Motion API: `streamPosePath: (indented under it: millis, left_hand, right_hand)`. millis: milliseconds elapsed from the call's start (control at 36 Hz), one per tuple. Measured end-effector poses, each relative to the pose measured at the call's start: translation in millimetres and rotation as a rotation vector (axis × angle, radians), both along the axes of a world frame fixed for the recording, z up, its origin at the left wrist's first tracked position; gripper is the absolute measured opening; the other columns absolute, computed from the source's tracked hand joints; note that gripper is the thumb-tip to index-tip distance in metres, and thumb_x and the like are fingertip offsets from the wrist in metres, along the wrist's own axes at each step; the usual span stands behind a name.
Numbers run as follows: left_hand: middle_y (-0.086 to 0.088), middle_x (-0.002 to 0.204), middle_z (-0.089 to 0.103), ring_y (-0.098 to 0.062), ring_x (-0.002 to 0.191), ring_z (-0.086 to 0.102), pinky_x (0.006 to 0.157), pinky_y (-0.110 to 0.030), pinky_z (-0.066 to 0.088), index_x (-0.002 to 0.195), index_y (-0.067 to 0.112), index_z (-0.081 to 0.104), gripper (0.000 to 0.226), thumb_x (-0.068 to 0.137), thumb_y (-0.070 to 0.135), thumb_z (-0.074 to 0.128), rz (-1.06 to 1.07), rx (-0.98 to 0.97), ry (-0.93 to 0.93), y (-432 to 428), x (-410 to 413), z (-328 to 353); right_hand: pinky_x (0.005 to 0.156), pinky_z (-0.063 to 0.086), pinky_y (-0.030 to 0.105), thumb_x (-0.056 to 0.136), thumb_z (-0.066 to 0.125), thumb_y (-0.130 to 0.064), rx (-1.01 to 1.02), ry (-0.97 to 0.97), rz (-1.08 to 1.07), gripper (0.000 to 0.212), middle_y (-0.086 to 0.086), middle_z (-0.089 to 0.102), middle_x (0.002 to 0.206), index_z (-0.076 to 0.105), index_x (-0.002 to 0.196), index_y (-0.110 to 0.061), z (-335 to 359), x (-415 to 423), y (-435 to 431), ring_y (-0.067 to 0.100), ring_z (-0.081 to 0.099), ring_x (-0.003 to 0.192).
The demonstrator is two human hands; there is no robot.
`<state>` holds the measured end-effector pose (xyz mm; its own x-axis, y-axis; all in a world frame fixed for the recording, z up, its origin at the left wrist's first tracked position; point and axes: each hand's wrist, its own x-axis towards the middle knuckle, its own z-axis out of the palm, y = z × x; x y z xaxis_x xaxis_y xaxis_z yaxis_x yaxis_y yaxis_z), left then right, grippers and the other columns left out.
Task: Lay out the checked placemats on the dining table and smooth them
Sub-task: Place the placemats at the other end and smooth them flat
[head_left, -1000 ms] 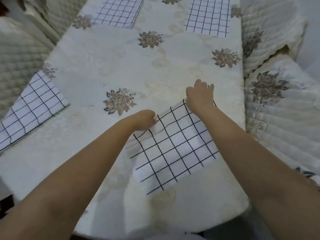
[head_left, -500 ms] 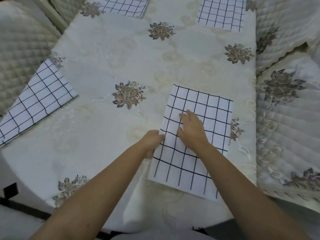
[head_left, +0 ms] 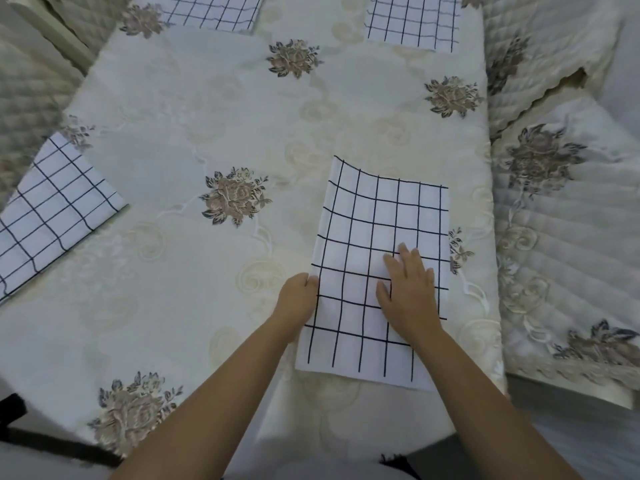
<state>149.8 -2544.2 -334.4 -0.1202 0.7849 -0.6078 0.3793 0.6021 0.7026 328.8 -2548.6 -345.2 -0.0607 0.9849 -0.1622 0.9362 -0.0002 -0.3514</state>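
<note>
A white placemat with a black checked grid (head_left: pixel 374 220) lies unfolded near the table's right front edge. My right hand (head_left: pixel 408 292) rests flat on its lower half with fingers spread. At the mat's left edge my left hand (head_left: pixel 298 299) pinches the fabric, fingers curled on the border. Three more checked placemats lie on the table: one at the left edge (head_left: pixel 52 209), one at the far left (head_left: pixel 214 12), one at the far right (head_left: pixel 414 22).
The table wears a cream tablecloth (head_left: pixel 207 116) with brown embroidered flowers. Quilted chair covers stand along the right (head_left: pixel 571 220) and the left (head_left: pixel 27 81). A dark strap (head_left: pixel 52 441) shows at the lower left below the table edge.
The near placemat was folded and bunched a second ago; it now lies unfolded and flat. My right hand slid from its far edge back onto its lower half. The view shifted forward.
</note>
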Motion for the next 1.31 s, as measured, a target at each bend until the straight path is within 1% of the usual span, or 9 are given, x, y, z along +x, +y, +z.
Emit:
streamPosePath:
  millis: [139, 389, 611, 750, 917, 1056, 1139, 1194, 1306]
  left_hand:
    - [0.000, 0.066, 0.025, -0.012, 0.059, 0.023, 0.055, -0.025, 0.021, 0.065, 0.016, 0.025, 0.035, 0.099, 0.019, 0.031, 0.057, -0.011, -0.034, 8.6, 4.6, 2.9]
    - [0.002, 0.063, 0.026, -0.012, 0.056, 0.024, 0.052, -0.027, 0.021, 0.062, 0.015, 0.024, 0.040, 0.099, 0.025, 0.034, -0.062, 0.027, 0.046, 21.6, -0.1, 9.6]
    - [0.000, 0.059, 0.028, -0.013, 0.053, 0.026, 0.050, -0.025, 0.022, 0.059, 0.014, 0.024, 0.041, 0.098, 0.018, 0.036, -0.338, -0.017, 0.244, 14.8, -19.0, 3.5]
    - [0.000, 0.059, 0.033, -0.012, 0.053, 0.030, 0.048, -0.025, 0.023, 0.059, 0.013, 0.027, 0.043, 0.099, 0.025, 0.036, -0.422, 0.030, 0.386, 10.1, -19.4, 1.7]
    - [-0.005, 0.081, 0.059, -0.024, 0.071, 0.056, 0.056, -0.029, 0.033, 0.097, 0.010, 0.044, 0.027, 0.096, 0.037, 0.039, -0.551, 0.245, 0.778, -2.3, -15.8, 5.8]
    - [-0.012, 0.072, 0.057, -0.030, 0.060, 0.055, 0.050, -0.030, 0.037, 0.083, 0.003, 0.057, 0.017, 0.072, 0.016, 0.057, -0.507, 0.596, 0.932, -7.7, -12.0, -7.3]
    - [-0.018, 0.103, 0.065, -0.035, 0.092, 0.064, 0.070, -0.040, 0.052, 0.098, 0.001, 0.058, 0.030, 0.069, 0.006, 0.056, -0.552, 0.742, 0.848, -9.6, -2.9, -16.4]
    - [-0.020, 0.120, 0.061, -0.034, 0.112, 0.059, 0.084, -0.048, 0.051, 0.114, 0.001, 0.051, 0.039, 0.078, 0.014, 0.042, -0.646, 0.735, 0.818, -13.6, 2.6, -23.8]
    - [-0.017, 0.135, 0.051, -0.031, 0.124, 0.050, 0.091, -0.053, 0.045, 0.125, 0.000, 0.055, 0.052, 0.086, 0.027, 0.034, -0.758, 0.593, 0.788, -21.4, 4.4, -35.6]
  right_hand:
    - [0.110, 0.016, 0.058, 0.088, 0.041, -0.024, 0.009, -0.003, 0.020, 0.051, 0.019, 0.027, 0.151, 0.044, 0.136, -0.005, 3.7, -4.0, 4.1, 0.039, 0.018, 0.141]
    - [0.114, 0.007, 0.053, 0.094, 0.047, -0.022, -0.031, -0.025, 0.037, 0.050, 0.014, 0.016, 0.155, 0.036, 0.141, -0.009, -0.9, -6.2, 9.7, 0.032, 0.006, 0.145]
    - [0.095, 0.036, 0.063, 0.079, 0.052, -0.022, -0.003, -0.056, 0.036, 0.048, 0.025, 0.046, 0.138, 0.057, 0.122, -0.001, -11.4, -4.9, 2.3, 0.047, 0.041, 0.127]
    - [0.090, 0.039, 0.063, 0.077, 0.051, -0.022, 0.069, -0.064, 0.035, 0.048, 0.026, 0.049, 0.134, 0.058, 0.120, -0.001, -12.6, -7.3, -1.7, 0.048, 0.046, 0.123]
    - [0.090, 0.040, 0.063, 0.082, 0.037, -0.030, 0.077, -0.067, 0.064, 0.053, 0.025, 0.049, 0.135, 0.056, 0.123, -0.002, -12.7, -15.4, -6.3, 0.045, 0.046, 0.123]
    - [0.091, 0.040, 0.062, 0.082, 0.037, -0.031, 0.069, -0.075, 0.087, 0.054, 0.023, 0.048, 0.136, 0.055, 0.125, -0.003, -10.5, -31.0, -6.6, 0.043, 0.046, 0.125]
    - [0.091, 0.041, 0.061, 0.082, 0.037, -0.031, 0.086, -0.084, 0.099, 0.053, 0.022, 0.049, 0.136, 0.053, 0.125, -0.005, -10.3, -40.4, -7.5, 0.042, 0.048, 0.124]
    - [0.092, 0.041, 0.060, 0.082, 0.037, -0.031, 0.098, -0.074, 0.094, 0.051, 0.021, 0.049, 0.137, 0.049, 0.126, -0.007, -12.0, -46.0, -11.2, 0.041, 0.047, 0.125]
    - [0.092, 0.043, 0.057, 0.084, 0.038, -0.030, 0.084, -0.090, 0.042, 0.050, 0.020, 0.045, 0.140, 0.045, 0.129, -0.008, -18.9, -54.8, -20.4, 0.038, 0.045, 0.128]
